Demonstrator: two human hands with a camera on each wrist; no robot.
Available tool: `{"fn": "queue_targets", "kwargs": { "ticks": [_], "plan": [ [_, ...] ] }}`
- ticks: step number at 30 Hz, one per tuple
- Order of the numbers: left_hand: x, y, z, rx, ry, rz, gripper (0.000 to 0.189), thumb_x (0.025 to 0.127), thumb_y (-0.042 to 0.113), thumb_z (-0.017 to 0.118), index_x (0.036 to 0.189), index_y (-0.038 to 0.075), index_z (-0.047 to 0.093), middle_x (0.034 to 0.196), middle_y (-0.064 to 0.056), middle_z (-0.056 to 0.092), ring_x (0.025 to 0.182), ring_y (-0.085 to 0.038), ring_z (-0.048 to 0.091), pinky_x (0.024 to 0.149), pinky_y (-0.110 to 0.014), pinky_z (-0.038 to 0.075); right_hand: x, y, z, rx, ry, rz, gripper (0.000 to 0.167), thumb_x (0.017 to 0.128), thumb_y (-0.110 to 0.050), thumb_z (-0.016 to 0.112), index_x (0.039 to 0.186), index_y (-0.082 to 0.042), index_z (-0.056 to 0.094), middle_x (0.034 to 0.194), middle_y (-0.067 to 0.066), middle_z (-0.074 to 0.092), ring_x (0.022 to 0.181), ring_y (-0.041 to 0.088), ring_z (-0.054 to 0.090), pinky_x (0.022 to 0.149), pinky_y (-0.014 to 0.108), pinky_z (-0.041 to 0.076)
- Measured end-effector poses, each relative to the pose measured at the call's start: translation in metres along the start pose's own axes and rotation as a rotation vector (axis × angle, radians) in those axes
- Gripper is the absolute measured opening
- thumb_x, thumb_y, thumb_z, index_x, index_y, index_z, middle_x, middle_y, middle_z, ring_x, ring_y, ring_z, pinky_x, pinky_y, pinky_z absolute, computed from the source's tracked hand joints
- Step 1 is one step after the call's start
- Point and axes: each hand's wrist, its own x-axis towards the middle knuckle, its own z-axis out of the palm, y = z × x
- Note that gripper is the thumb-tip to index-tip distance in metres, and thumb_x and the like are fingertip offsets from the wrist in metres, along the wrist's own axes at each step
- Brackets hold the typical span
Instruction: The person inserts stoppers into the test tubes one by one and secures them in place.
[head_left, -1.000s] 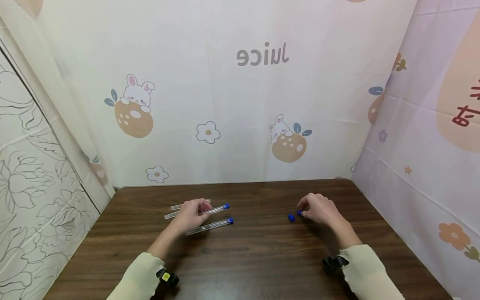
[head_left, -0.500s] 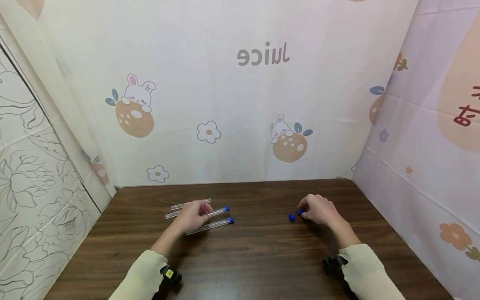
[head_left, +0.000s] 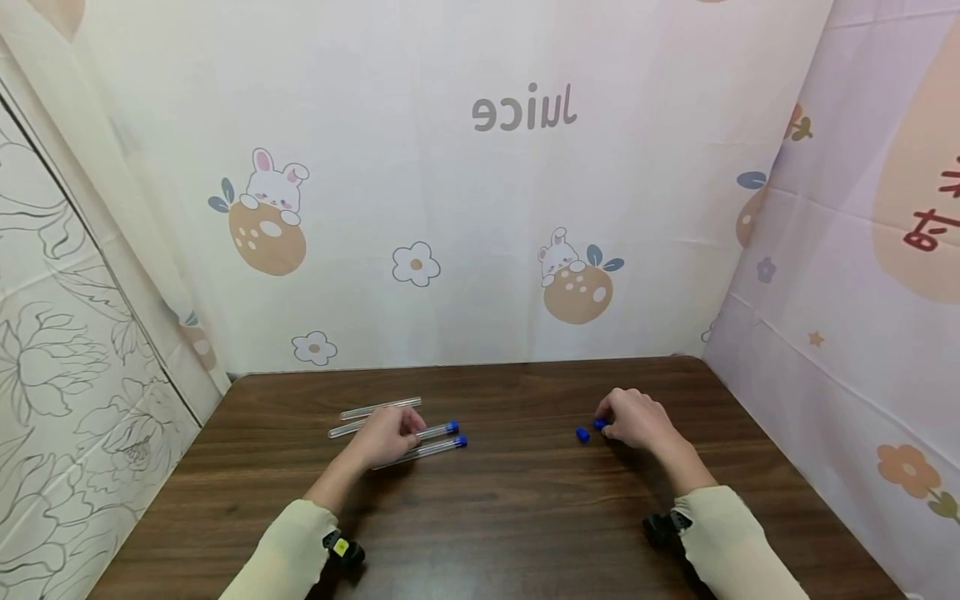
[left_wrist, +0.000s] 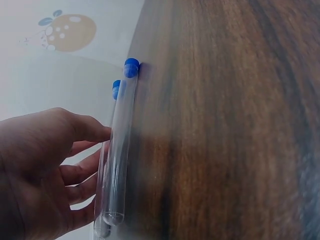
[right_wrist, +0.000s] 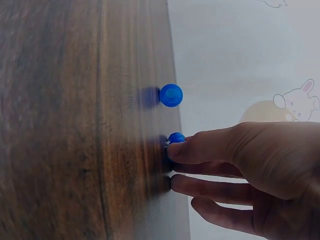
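Note:
In the head view my left hand [head_left: 386,435] has thumb and fingers at a clear test tube with a blue cap [head_left: 452,427], low over the table. Another blue-capped test tube [head_left: 438,448] lies just in front, partly behind the hand; in the left wrist view this nearer tube [left_wrist: 120,160] overlaps the one at my thumb [left_wrist: 97,131]. Beyond the hand lie an uncapped tube [head_left: 363,412] and the end of a further tube [head_left: 343,429]. My right hand [head_left: 636,418] pinches a small blue cap [right_wrist: 176,137] at the tabletop. A second loose blue cap [right_wrist: 171,95] lies beside it.
The brown wood-grain table [head_left: 517,517] ends at a printed curtain [head_left: 480,208] along the back. More curtain [head_left: 840,275] hangs on the right. Both wrists wear small black cameras, the right wrist camera [head_left: 663,528] close above the tabletop.
My left hand has come down a little, bringing the capped tube's blue end nearer the front tube. My right hand stays at its cap, with the other loose cap unmoved.

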Motion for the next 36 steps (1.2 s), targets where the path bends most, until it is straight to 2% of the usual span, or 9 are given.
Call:
{"fn": "queue_targets", "kwargs": {
  "ticks": [6,13,21,36],
  "plan": [
    [-0.002,0.004,0.000,-0.002,-0.010,0.001,0.007,0.093,0.017,0.083,0.099,0.021,0.080,0.087,0.015,0.073,0.080,0.000,0.062,0.078,-0.026,0.053,-0.001,-0.001,-0.002,-0.012,-0.002,0.008,0.016,0.091,-0.007,0.089,0.107,-0.009,0.087,0.107,0.011,0.086,0.093,0.028,0.078,0.078,0.053,0.063],
    [-0.003,0.007,-0.002,-0.007,-0.006,-0.013,0.008,0.094,0.018,0.083,0.098,0.025,0.081,0.088,0.015,0.073,0.082,-0.001,0.063,0.080,-0.028,0.054,0.000,-0.003,-0.002,-0.017,-0.014,0.016,0.016,0.092,-0.006,0.089,0.108,-0.009,0.087,0.108,0.011,0.086,0.093,0.028,0.078,0.079,0.055,0.064],
    [-0.006,0.011,-0.004,-0.031,-0.002,-0.020,0.009,0.094,0.017,0.083,0.097,0.024,0.080,0.087,0.014,0.072,0.081,-0.002,0.062,0.080,-0.029,0.054,0.000,-0.004,-0.002,-0.017,-0.015,0.007,0.015,0.092,-0.005,0.089,0.107,-0.009,0.087,0.108,0.012,0.086,0.093,0.026,0.078,0.079,0.054,0.064],
    [-0.002,-0.002,0.002,-0.026,-0.013,-0.019,0.011,0.094,0.021,0.082,0.101,0.029,0.080,0.089,0.018,0.073,0.082,0.000,0.063,0.079,-0.028,0.054,-0.004,-0.003,-0.001,-0.011,0.026,-0.035,0.016,0.091,-0.004,0.087,0.105,-0.012,0.088,0.107,0.010,0.085,0.091,0.028,0.078,0.075,0.052,0.063]
  ]
}}
